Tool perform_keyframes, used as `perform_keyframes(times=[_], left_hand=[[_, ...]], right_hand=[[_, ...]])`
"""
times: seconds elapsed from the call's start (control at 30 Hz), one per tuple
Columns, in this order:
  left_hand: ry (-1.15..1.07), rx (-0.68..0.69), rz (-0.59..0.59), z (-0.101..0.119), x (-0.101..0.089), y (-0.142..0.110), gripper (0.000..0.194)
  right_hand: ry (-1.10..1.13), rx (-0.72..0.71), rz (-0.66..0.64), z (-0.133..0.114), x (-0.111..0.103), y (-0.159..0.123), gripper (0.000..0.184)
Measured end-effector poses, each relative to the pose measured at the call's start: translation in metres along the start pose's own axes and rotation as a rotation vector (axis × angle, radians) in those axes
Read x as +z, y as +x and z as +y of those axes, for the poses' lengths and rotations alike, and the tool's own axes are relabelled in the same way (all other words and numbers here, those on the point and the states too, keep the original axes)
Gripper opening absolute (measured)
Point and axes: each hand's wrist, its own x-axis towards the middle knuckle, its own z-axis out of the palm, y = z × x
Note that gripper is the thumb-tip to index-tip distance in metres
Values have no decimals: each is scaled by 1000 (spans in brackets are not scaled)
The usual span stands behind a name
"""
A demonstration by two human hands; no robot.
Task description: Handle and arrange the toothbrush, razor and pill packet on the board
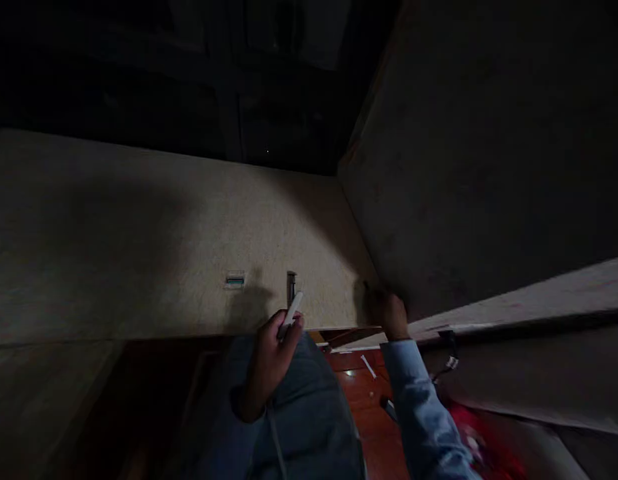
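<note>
Your left hand (269,357) grips a slim pale object (292,312), while your right hand (393,315), its grip too dark to tell, needs care near the wall (469,200) beside it.

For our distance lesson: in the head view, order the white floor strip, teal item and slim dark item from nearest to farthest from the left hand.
1. Slim dark item, on the pale ledge just beyond the left hand.
2. Teal item, same ledge, farther left.
3. White floor strip, to the right, on red floor.
</note>
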Motion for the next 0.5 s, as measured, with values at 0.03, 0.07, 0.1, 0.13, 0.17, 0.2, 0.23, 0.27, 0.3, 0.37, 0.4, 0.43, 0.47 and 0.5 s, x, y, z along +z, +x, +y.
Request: perform_keyframes(times=[0.03,0.07,0.1,0.13,0.17,0.2,0.23,0.27,0.3,0.37,0.4,0.43,0.47,0.5], left_hand=[[-6,9,10,2,1,1,33],[-21,10,18,3,2,1,33],[-46,3,23,5,2,1,34],[-80,-11,25,6,3,2,36],[-128,-36,27,7,4,2,38],[-185,-67,25,9,4,2,42],[-246,-99,18,9,4,2,46],[-310,-128,5,10,5,3,50],[-372,-152,-9,10,5,3,54],[-484,-179,-20,9,6,5,57],[-527,-184,-14,9,6,5,58],[-557,-186,-1,8,7,5,57],[-570,-184,17,7,8,5,56],[-567,-181,37,7,8,5,56]], right_hand=[[6,-1,11,1,0,-1,48],[21,-3,24,1,0,-1,48],[45,-8,39,2,0,-3,48],[77,-15,55,2,0,-5,48],[120,-21,79,3,0,-9,48],[172,-33,97,3,0,-14,48],[231,-50,113,2,0,-20,48],[292,-69,121,-1,1,-28,48],[356,-103,105,-5,2,-37,48],[472,-140,126,-18,3,-60,47],[524,-159,94,-28,4,-72,45],[588,-187,39,-38,5,-85,42],[647,-212,-24,-50,5,-97,38],[698,-243,-101,-62,6,-108,35]])
